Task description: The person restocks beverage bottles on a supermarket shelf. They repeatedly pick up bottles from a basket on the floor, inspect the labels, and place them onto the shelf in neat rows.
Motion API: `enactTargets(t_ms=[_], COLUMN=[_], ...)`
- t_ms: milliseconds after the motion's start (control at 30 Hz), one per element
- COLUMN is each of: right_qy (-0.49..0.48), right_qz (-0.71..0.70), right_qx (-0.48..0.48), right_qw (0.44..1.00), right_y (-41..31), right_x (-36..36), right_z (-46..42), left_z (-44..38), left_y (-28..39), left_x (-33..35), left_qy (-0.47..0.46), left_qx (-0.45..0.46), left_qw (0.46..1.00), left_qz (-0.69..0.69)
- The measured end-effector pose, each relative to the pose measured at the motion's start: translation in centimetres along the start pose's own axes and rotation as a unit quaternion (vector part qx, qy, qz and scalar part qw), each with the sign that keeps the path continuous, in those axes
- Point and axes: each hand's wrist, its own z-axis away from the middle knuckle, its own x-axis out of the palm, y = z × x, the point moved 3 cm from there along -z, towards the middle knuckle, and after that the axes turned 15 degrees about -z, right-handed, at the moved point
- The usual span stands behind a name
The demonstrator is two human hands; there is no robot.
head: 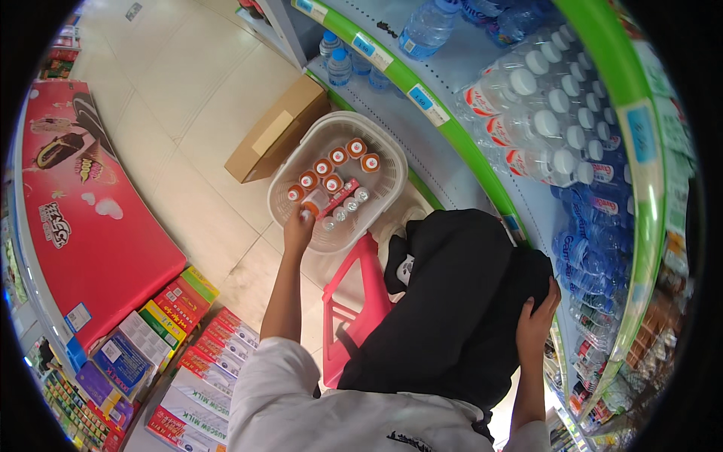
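Note:
My left hand (pixel 299 229) reaches into the near left part of a whitish plastic basket (pixel 398 164) and grips a bottle with an orange cap (pixel 312 207), which lies tilted. Beside it in the basket stand several bottles with orange caps (pixel 322 167), each cap bearing a round white sticker. A red-and-pink narrow package (pixel 342 196) lies along a row of small bottles with clear or silvery tops (pixel 351 204). My right hand (pixel 538 322) rests on the black cloth over my knee (pixel 480 271), fingers spread, holding nothing that shows.
A cardboard box (pixel 271 138) stands against the basket's far left side. Shelves with green edges (pixel 457 135) hold water bottles (pixel 525 113) on the right. A red plastic stool (pixel 361 305) is under me. A red freezer chest (pixel 85 186) and stacked milk cartons (pixel 197 395) are at left.

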Motion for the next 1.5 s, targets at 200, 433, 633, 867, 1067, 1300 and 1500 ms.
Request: enactTargets(t_ms=[200, 433, 633, 867, 1067, 1300, 1500], right_qy=[0.018, -0.331, -0.617, -0.099, -0.127, -0.162, -0.047], right_qz=[-0.065, -0.542, -0.770, -0.784, -0.680, -0.762, -0.721], right_qx=[-0.070, -0.145, 0.015, -0.057, -0.203, -0.173, -0.207], right_qw=[0.995, 0.758, 0.163, 0.611, 0.693, 0.602, 0.660], right_y=[0.1, -10.6, -11.1, -5.6, -5.3, -5.4, -5.2], right_x=[0.3, -3.7, -7.6, -11.9, -13.5, -14.2, -14.7], right_z=[-0.4, -0.5, 7.9, 8.8, 11.2, 11.2, 9.7], left_z=[12.3, 23.2, 27.3, 34.8, 35.7, 36.3, 37.3], left_y=[9.1, 24.7, 35.8, 36.6, 36.6, 37.1, 36.3], left_x=[-14.9, -27.0, -23.9, -16.3, -14.9, -16.7, -15.9], left_qy=[-0.031, -0.119, -0.298, -0.223, -0.311, -0.289, -0.043], left_qx=[0.086, 0.493, 0.430, 0.508, 0.425, 0.455, 0.509], left_qw=[0.979, 0.808, 0.673, 0.725, 0.712, 0.722, 0.796], left_qz=[0.183, 0.301, 0.523, 0.408, 0.464, 0.435, 0.326])
